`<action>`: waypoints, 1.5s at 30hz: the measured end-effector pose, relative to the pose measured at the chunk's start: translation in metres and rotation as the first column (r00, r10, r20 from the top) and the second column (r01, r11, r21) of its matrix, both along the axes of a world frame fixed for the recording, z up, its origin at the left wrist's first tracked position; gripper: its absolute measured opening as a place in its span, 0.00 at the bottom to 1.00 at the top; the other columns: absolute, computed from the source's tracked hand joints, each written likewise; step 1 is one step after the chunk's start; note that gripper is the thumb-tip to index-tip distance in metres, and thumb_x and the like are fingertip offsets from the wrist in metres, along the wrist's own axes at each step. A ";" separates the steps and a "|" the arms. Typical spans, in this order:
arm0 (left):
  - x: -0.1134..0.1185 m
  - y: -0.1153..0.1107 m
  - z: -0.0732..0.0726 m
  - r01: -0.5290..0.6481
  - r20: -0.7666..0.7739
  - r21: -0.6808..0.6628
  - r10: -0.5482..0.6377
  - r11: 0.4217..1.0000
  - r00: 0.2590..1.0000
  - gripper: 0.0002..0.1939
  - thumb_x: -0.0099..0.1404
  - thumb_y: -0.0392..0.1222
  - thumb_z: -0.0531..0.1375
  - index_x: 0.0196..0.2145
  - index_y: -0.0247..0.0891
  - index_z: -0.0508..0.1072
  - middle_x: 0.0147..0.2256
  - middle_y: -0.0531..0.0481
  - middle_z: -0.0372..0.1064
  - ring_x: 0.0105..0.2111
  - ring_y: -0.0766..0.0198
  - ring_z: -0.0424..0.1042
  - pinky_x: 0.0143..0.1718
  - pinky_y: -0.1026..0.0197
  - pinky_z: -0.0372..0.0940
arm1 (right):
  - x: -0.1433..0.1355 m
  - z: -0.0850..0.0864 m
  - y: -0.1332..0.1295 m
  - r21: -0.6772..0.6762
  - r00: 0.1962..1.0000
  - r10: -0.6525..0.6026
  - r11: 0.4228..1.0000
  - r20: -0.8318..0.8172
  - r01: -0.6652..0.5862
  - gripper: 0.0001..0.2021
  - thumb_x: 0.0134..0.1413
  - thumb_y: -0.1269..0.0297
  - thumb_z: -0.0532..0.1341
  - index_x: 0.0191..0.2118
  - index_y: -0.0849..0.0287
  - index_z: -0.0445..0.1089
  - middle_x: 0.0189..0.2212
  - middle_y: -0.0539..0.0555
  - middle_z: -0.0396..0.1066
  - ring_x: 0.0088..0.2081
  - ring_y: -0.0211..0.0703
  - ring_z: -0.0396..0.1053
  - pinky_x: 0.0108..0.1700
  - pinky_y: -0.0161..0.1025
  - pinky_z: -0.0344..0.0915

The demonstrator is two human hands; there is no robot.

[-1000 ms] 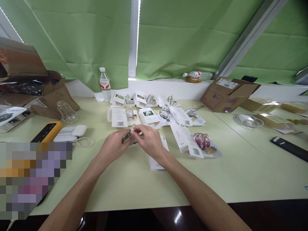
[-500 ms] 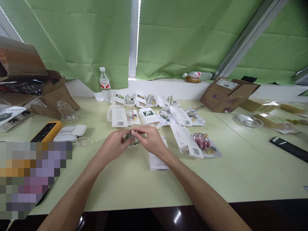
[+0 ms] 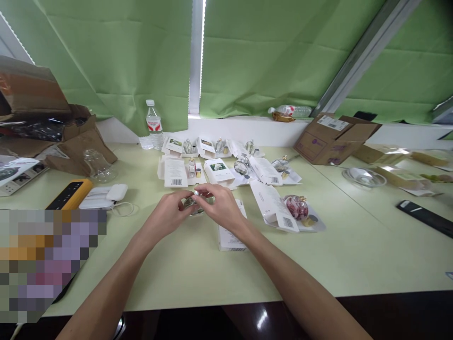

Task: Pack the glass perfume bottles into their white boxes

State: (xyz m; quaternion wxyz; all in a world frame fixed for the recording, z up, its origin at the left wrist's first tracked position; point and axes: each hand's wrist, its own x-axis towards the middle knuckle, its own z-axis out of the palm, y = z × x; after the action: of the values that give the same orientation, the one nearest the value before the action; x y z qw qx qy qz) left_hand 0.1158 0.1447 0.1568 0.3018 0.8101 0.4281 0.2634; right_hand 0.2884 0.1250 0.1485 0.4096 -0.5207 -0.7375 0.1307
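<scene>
A small clear glass perfume bottle [image 3: 196, 211] stands on the table between my hands, partly covered by fingers. My left hand [image 3: 167, 210] is closed around its left side. At the bottle's top, the fingers of my right hand [image 3: 222, 204] pinch a small shiny silver piece [image 3: 196, 192], which looks like the bottle's cap or spray top; the fingers hide much of it. Under my right wrist lies a closed white box [image 3: 231, 239]. To the right, a pink round perfume bottle [image 3: 296, 208] rests in an opened white box with a gold cap [image 3: 310, 221] beside it.
Several opened white boxes with perfume bottles [image 3: 242, 166] stand in rows beyond my hands. A water bottle [image 3: 154, 123] and cardboard boxes [image 3: 320, 139] are at the back. On the left lie a yellow-black power strip [image 3: 69, 194] and white chargers [image 3: 106, 194]; a black phone-like object [image 3: 426, 218] lies far right.
The right fingertips have shifted slightly at the bottle's top, and the silver piece shows more clearly. My left hand stays around the bottle.
</scene>
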 end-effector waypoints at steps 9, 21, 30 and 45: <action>-0.004 0.003 -0.003 0.038 -0.003 -0.055 -0.039 0.998 0.999 0.12 0.65 0.48 0.55 0.42 0.44 0.74 0.35 0.53 0.73 0.26 0.65 0.69 0.30 0.63 0.63 | 0.004 0.007 -0.001 0.003 0.996 0.090 0.996 -0.008 -0.090 0.07 0.61 0.66 0.59 0.39 0.53 0.75 0.37 0.49 0.77 0.39 0.40 0.72 0.39 0.36 0.65; -0.003 0.003 -0.005 0.016 -0.007 -0.071 -0.017 0.997 1.000 0.12 0.65 0.48 0.55 0.43 0.45 0.74 0.32 0.53 0.72 0.25 0.64 0.70 0.27 0.63 0.62 | 0.002 0.001 0.001 -0.030 1.000 -0.021 0.999 -0.013 0.021 0.08 0.58 0.59 0.62 0.38 0.56 0.73 0.33 0.51 0.76 0.35 0.42 0.72 0.38 0.38 0.66; -0.005 0.005 -0.010 0.021 -0.039 -0.068 -0.024 0.997 0.999 0.15 0.64 0.46 0.57 0.48 0.45 0.72 0.29 0.53 0.71 0.25 0.62 0.71 0.28 0.62 0.62 | 0.016 0.015 -0.001 -0.047 0.991 0.130 0.990 -0.023 -0.131 0.09 0.60 0.67 0.59 0.43 0.53 0.76 0.41 0.50 0.78 0.42 0.43 0.74 0.44 0.39 0.68; 0.002 0.005 -0.013 -0.013 -0.036 -0.042 0.011 0.999 0.999 0.15 0.65 0.46 0.55 0.48 0.45 0.71 0.30 0.52 0.72 0.29 0.60 0.72 0.32 0.60 0.64 | 0.015 0.009 0.002 -0.044 0.998 -0.014 0.999 0.055 0.017 0.08 0.58 0.61 0.62 0.41 0.56 0.74 0.35 0.52 0.78 0.35 0.43 0.74 0.39 0.40 0.68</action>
State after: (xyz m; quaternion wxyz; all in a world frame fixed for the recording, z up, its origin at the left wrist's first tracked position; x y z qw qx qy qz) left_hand 0.1176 0.1496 0.1437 0.3096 0.8055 0.4438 0.2414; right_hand 0.3036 0.1269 0.1570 0.3785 -0.5388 -0.7414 0.1296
